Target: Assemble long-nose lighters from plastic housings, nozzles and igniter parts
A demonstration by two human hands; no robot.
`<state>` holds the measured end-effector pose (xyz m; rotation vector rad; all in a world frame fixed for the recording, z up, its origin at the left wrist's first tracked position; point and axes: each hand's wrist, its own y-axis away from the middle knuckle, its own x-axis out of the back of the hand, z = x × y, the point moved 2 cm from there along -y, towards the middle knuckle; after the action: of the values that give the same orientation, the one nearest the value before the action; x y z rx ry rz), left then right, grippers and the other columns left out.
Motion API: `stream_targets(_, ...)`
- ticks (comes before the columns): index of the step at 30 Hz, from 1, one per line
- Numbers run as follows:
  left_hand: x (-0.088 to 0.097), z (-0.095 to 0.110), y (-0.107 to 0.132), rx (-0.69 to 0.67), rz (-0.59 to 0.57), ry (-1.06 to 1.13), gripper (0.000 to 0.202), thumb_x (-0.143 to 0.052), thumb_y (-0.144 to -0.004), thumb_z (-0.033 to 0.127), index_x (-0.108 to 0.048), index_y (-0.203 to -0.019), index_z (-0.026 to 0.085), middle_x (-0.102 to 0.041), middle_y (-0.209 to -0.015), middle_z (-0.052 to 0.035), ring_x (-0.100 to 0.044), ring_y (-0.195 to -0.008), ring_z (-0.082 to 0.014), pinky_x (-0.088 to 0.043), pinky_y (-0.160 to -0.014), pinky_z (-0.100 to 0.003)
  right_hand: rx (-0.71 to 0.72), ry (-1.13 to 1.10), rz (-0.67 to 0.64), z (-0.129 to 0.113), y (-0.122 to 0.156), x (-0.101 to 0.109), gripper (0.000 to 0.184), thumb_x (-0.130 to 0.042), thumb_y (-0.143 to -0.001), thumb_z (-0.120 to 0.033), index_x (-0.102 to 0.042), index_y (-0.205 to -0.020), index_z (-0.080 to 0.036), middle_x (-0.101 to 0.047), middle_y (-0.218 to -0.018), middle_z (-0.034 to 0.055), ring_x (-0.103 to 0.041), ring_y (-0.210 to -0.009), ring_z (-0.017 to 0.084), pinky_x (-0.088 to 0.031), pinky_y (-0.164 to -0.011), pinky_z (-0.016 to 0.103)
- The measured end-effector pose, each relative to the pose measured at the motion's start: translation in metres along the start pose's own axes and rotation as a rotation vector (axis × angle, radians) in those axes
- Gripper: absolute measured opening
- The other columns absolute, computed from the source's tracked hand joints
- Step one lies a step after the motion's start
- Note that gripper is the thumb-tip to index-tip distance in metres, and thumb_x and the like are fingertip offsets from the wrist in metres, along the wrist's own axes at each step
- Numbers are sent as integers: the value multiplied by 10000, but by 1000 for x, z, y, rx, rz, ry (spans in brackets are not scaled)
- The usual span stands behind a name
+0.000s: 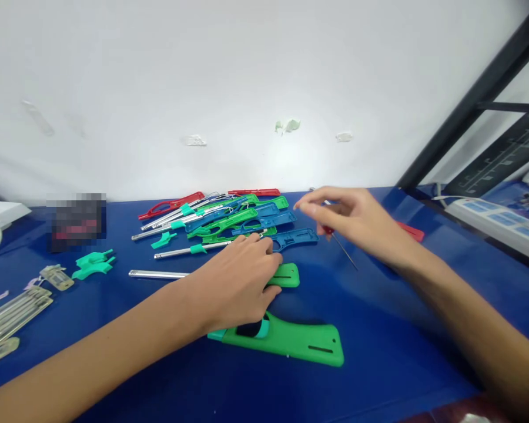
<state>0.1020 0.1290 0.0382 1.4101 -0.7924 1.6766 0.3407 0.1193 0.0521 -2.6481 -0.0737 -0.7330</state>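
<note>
My left hand [240, 279] is closed over a green long-nosed gas lighter [288, 275]. The lighter's metal tube sticks out to the left, and my fingers hide its middle. Nearer to me lies a second green gas lighter [297, 341] with a black trigger area, partly under my left hand and forearm. My right hand [341, 214] is raised to the right, its fingers closed on a screwdriver [344, 251]. The thin shaft points down to the right, and a bit of red handle shows between the fingers.
Behind my left hand lies a pile of opened lighter shells, including a blue shell [297, 237] and a red shell [171, 202], with metal tubes. Teal plastic parts [92, 264] and clear fuel tanks [17, 317] lie left. A power strip [498, 226] and black frame [467, 100] stand right.
</note>
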Motion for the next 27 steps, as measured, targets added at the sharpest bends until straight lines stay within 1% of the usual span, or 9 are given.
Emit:
stream_targets(3,7,1,4,23,-58,-61,174,-768,-1069,202,-821,-1184,82,-797,-1145,-194,-776,-1031,-400,-589,-887,-489,-81,143,-193,7,1,-3,367,-802,-1110,-551,-793,-1132,-185,-743,-879,-19,-650,-638,118,-566,-591,266)
stream_targets(7,20,-2,11,37,-74,-76,133,-697,-1132,229,-774,-1210,152,-823,-1132,-129,-797,-984,-342,-565,-811,-436,-118,288,-375,20,2,-5,290,-819,-1107,-473,-775,-1142,-189,-772,-1004,12,-728,-809,162,-658,-748,336)
stream_targets(10,31,-5,20,-7,-6,-41,143,-700,-1136,247,-749,-1261,198,-832,-1282,-116,-804,-1112,-344,-587,-865,-436,-133,352,-463,30,3,-10,299,-837,-1093,-470,-775,-1166,-188,-785,-1063,27,-755,-883,187,-681,-823,383)
stream_targets(13,40,-6,29,-93,105,-15,208,-646,-1144,241,-744,-1324,205,-828,-1378,-130,-808,-1141,-352,-603,-850,-448,-135,362,-458,32,4,-14,302,-834,-1094,-473,-775,-1174,-188,-786,-1077,31,-759,-910,197,-684,-855,404)
stream_targets(16,48,-4,35,-166,186,-10,309,-572,-1138,188,-735,-1398,211,-839,-1374,-122,-816,-1092,-324,-621,-849,-444,-123,280,-385,23,3,-13,308,-796,-1119,-504,-778,-1157,-198,-786,-1048,27,-749,-876,186,-677,-840,390)
stream_targets(20,56,6,34,-220,251,-2,268,-518,-1130,163,-775,-1182,219,-856,-1349,-115,-826,-1033,-298,-634,-864,-430,-116,65,-314,8,1,-12,455,-685,-1161,-632,-766,-1052,-198,-764,-926,8,-722,-781,167,-644,-751,347)
stream_targets(22,58,8,33,-221,258,-1,291,-492,-1144,162,-775,-1158,227,-856,-1358,-106,-833,-1120,-303,-647,-940,-429,-119,-50,-350,1,3,-15,573,-617,-1168,-717,-752,-956,-202,-733,-815,-9,-704,-711,158,-625,-708,335)
stream_targets(25,58,6,32,-196,248,6,335,-479,-1168,180,-757,-1330,272,-833,-1429,-67,-797,-1325,-299,-644,-1073,-425,-111,-189,-462,-10,6,-21,757,-487,-1164,-832,-753,-827,-209,-712,-691,-4,-694,-634,158,-613,-689,339)
stream_targets(27,58,4,33,-182,234,10,405,-476,-1140,154,-737,-1410,306,-827,-1441,-45,-794,-1335,-285,-649,-1081,-422,-89,-258,-525,-16,9,-24,847,-401,-1156,-881,-794,-835,-203,-739,-685,27,-704,-625,164,-595,-664,330)
